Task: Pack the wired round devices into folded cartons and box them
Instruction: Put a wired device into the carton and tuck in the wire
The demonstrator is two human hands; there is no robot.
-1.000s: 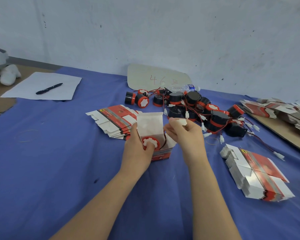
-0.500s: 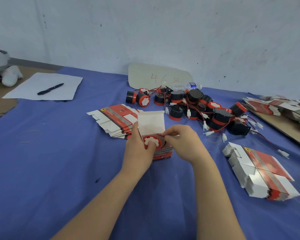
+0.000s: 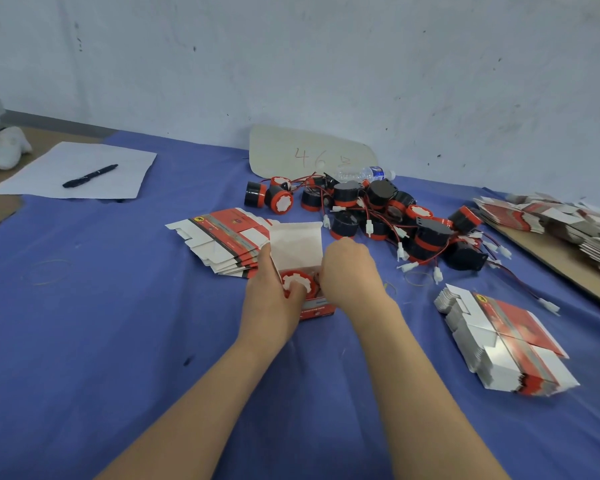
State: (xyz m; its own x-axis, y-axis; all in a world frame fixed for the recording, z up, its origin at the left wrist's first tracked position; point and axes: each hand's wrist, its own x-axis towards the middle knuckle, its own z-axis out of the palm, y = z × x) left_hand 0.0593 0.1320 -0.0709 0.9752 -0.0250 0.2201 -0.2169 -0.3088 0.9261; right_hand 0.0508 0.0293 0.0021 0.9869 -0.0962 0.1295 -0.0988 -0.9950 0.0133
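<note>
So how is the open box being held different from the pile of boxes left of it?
The open box stands folded, lid up; the pile of boxes lies flat. The open box has a round device inside; the pile of boxes holds nothing. The left hand grips the open box; the pile of boxes rests on the cloth. Both are red and white.

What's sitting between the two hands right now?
In the head view, a red round device with a white face sits in the open red-and-white carton, between the left hand and right hand.
</note>
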